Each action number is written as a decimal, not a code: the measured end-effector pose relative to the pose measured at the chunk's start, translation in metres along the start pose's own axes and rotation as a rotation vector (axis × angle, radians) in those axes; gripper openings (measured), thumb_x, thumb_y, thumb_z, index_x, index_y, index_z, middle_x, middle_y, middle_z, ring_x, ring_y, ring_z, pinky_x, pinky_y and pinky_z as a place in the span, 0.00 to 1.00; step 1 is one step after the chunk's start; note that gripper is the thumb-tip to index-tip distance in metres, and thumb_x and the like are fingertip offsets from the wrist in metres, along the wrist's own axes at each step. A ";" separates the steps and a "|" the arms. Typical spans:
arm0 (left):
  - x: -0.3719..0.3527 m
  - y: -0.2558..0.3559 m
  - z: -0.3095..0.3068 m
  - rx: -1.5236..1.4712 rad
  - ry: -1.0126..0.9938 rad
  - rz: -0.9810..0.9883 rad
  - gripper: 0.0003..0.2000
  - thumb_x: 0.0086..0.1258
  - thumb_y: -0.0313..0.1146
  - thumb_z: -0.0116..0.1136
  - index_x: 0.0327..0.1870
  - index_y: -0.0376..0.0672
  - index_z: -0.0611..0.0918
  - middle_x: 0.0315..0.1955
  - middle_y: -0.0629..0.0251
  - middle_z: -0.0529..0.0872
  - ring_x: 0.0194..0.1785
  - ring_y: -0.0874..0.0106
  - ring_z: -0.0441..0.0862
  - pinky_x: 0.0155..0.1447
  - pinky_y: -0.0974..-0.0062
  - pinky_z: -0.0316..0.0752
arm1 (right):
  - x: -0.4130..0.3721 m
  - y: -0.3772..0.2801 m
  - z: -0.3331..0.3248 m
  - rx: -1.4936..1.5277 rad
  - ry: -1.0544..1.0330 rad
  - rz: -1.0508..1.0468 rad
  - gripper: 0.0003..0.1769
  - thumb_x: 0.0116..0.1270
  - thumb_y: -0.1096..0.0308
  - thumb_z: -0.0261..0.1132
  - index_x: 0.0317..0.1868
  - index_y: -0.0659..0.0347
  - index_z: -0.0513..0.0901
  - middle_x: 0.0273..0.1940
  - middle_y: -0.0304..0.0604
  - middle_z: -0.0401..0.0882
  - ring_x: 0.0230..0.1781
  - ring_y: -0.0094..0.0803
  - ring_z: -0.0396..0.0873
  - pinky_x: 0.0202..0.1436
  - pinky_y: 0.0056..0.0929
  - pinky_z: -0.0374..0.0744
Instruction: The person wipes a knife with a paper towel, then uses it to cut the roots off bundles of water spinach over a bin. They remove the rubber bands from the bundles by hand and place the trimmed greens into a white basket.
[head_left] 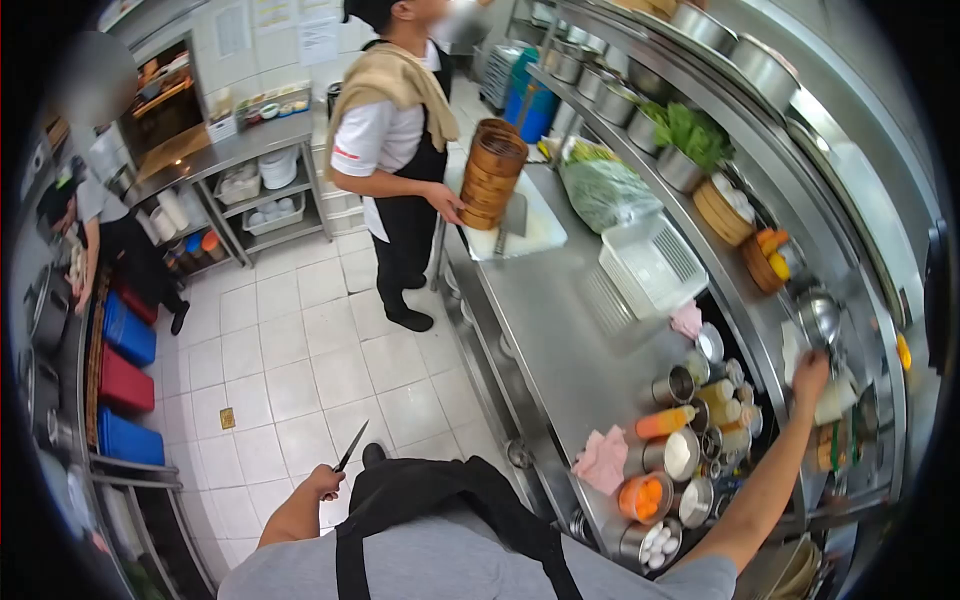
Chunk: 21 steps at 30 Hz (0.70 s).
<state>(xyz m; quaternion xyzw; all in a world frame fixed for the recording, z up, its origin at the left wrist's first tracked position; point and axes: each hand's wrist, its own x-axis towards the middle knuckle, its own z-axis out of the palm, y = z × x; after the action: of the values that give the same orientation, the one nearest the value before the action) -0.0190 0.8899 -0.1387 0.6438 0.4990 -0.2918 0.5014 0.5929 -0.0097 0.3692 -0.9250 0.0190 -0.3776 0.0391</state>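
Observation:
My left hand [325, 482] is closed round the handle of a knife [353, 446], whose dark narrow blade points up and away over the floor. My right arm stretches out over the counter to the shelf on the right. There my right hand [811, 376] is just below a shiny metal bowl [820, 316]. Its fingers are too small and partly hidden, so I cannot make out whether they grip anything. Below that arm on the counter are a metal container of eggs [660, 546], an orange-filled container [646, 497] and a pink cloth [602, 459].
Ahead, a co-worker holds stacked bamboo steamers [493, 175] beside a cleaver [512, 222] on a white cutting board [545, 238]. A white plastic basket [655, 262] and bagged greens [612, 193] sit on the steel counter [560, 345]. Another person bends at the left, near blue and red bins [125, 385].

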 end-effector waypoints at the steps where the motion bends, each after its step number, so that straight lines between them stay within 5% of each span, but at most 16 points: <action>1: 0.002 -0.006 0.001 0.005 -0.002 -0.021 0.23 0.85 0.46 0.66 0.39 0.28 0.85 0.27 0.52 0.88 0.24 0.60 0.91 0.25 0.60 0.85 | -0.004 -0.011 -0.006 0.028 -0.017 0.002 0.15 0.82 0.65 0.66 0.53 0.71 0.89 0.49 0.66 0.90 0.52 0.67 0.88 0.59 0.55 0.84; 6: 0.005 -0.028 0.003 0.040 -0.025 -0.050 0.24 0.86 0.46 0.66 0.36 0.27 0.85 0.27 0.50 0.90 0.24 0.59 0.91 0.24 0.60 0.84 | 0.003 -0.030 -0.024 0.034 -0.271 0.072 0.14 0.77 0.66 0.68 0.50 0.71 0.90 0.51 0.67 0.91 0.53 0.65 0.89 0.60 0.53 0.84; 8: 0.004 -0.033 -0.001 0.116 -0.037 -0.029 0.25 0.86 0.47 0.66 0.35 0.28 0.86 0.26 0.49 0.90 0.23 0.58 0.91 0.24 0.57 0.84 | 0.011 0.002 0.004 -0.176 -0.187 -0.146 0.15 0.77 0.65 0.66 0.49 0.71 0.90 0.52 0.68 0.90 0.57 0.66 0.87 0.64 0.58 0.83; 12: 0.024 -0.051 -0.005 0.366 -0.156 0.321 0.26 0.83 0.47 0.68 0.32 0.27 0.87 0.24 0.47 0.91 0.27 0.53 0.93 0.28 0.51 0.85 | 0.013 0.012 0.016 -0.366 -0.280 -0.214 0.21 0.83 0.59 0.59 0.45 0.70 0.91 0.50 0.69 0.90 0.54 0.70 0.87 0.62 0.65 0.84; 13: 0.021 -0.032 0.000 0.431 0.033 0.300 0.27 0.78 0.47 0.70 0.34 0.22 0.89 0.25 0.47 0.92 0.33 0.52 0.95 0.36 0.52 0.85 | 0.007 -0.008 0.005 -0.336 -0.227 -0.191 0.21 0.82 0.60 0.60 0.44 0.72 0.90 0.47 0.69 0.90 0.51 0.71 0.88 0.59 0.66 0.83; 17: 0.043 0.026 -0.001 0.596 -0.055 0.401 0.27 0.78 0.47 0.70 0.34 0.22 0.89 0.25 0.47 0.92 0.33 0.52 0.95 0.37 0.52 0.85 | -0.010 -0.070 -0.038 -0.093 -0.097 0.130 0.17 0.75 0.57 0.76 0.57 0.57 0.96 0.47 0.57 0.97 0.51 0.56 0.96 0.59 0.53 0.89; 21: 0.038 0.044 -0.004 0.603 -0.044 0.408 0.27 0.77 0.47 0.71 0.35 0.21 0.90 0.26 0.47 0.92 0.34 0.52 0.95 0.38 0.52 0.85 | -0.015 -0.100 -0.058 -0.120 -0.166 0.218 0.13 0.74 0.59 0.72 0.50 0.52 0.97 0.49 0.57 0.96 0.55 0.59 0.94 0.62 0.54 0.90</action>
<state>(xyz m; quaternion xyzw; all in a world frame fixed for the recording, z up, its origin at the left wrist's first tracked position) 0.0344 0.9075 -0.1550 0.8426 0.2408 -0.3337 0.3474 0.5419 0.0875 0.4086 -0.9461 0.1385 -0.2917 0.0261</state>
